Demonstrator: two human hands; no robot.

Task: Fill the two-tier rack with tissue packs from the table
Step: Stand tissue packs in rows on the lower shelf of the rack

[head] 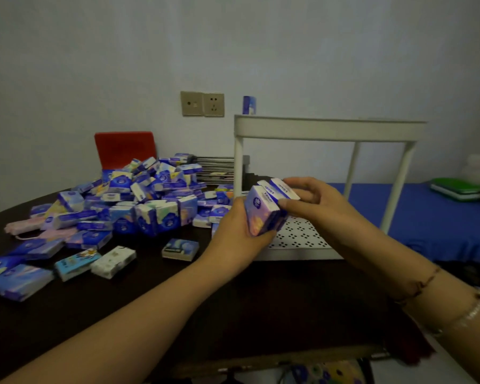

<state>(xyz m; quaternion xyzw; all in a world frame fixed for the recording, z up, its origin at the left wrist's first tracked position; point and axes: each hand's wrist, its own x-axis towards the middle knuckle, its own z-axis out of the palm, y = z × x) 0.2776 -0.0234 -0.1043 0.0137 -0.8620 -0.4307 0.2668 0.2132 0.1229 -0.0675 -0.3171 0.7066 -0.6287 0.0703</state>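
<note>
A white two-tier rack [327, 128] stands on the dark table [150, 295] at centre right, its perforated lower shelf [299, 234] bare where I can see it. One blue tissue pack [249, 105] stands on the top tier's far left corner. My left hand [236, 231] and my right hand [313, 200] together hold a bunch of blue-purple tissue packs [263, 209] at the rack's front left corner, just above the lower shelf. A big heap of tissue packs [139, 198] lies to the left.
Loose packs [75, 263] lie scattered on the table near the left front. A red chair back [125, 146] stands behind the heap. Wall sockets [202, 103] are above it. A blue-covered surface [432, 214] with a green book [460, 188] lies right of the rack.
</note>
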